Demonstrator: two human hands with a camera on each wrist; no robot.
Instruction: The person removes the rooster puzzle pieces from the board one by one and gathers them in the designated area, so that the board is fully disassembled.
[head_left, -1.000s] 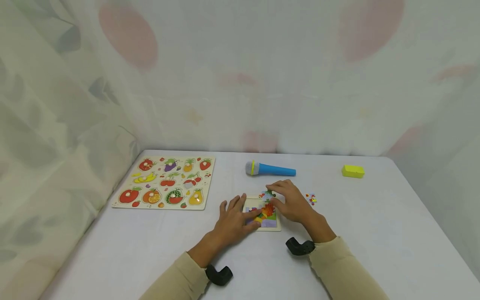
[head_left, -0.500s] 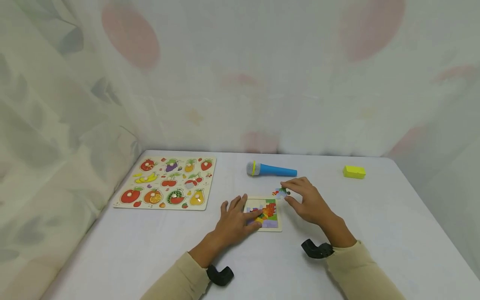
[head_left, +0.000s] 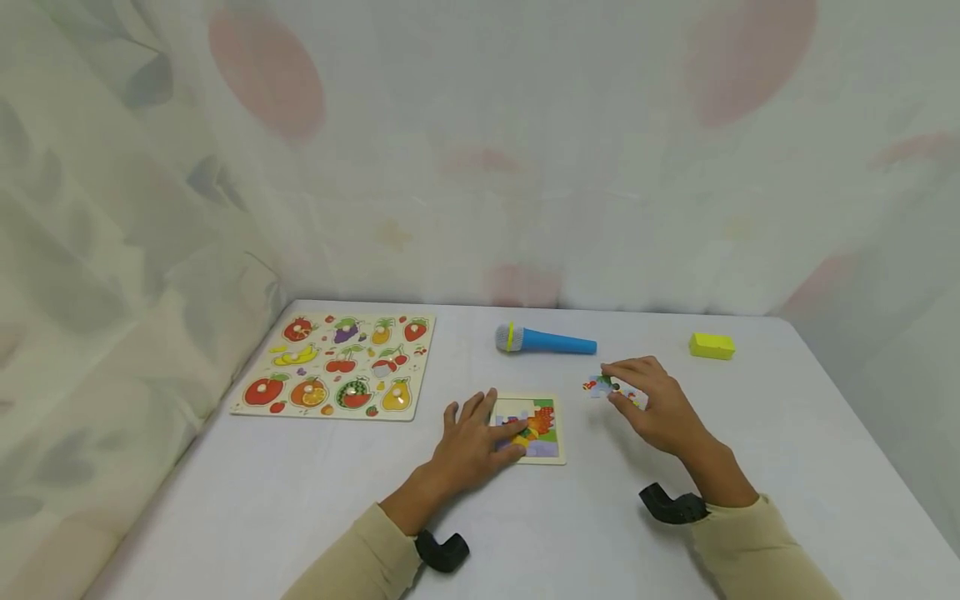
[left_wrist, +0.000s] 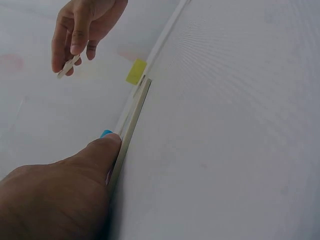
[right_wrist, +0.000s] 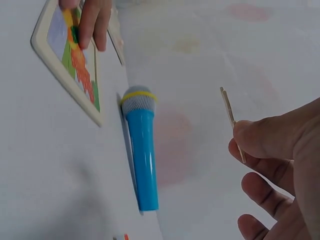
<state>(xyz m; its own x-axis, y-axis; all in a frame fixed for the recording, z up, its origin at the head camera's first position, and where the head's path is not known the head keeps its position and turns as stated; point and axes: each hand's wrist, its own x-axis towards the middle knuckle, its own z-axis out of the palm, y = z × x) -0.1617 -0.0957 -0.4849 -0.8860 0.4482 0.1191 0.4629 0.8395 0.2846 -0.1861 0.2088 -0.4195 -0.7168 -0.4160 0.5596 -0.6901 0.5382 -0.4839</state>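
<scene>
We see a white-covered table point(head_left: 540, 533) with a fruit board point(head_left: 307, 412) toward its far left. The left hand point(head_left: 465, 442) lies with fingers spread across the left side of a framed puzzle point(head_left: 562, 442), forefinger and thumb over the picture. The right hand point(head_left: 656, 408) is raised above the table, to the right of the frame, thumb and forefinger pinching a puzzle piece point(head_left: 598, 386). Beyond the frame we find a blue microphone point(head_left: 546, 340) on its side; a yellow block point(head_left: 712, 346) sits farther right. Only the head view gives us the held piece's printed face; the wrist views show it edge-on, and the right one shows the remaining fingers loosely curled. In the head view a smaller-looking loose piece point(head_left: 633, 397) shows partly behind the right hand's fingers.
</scene>
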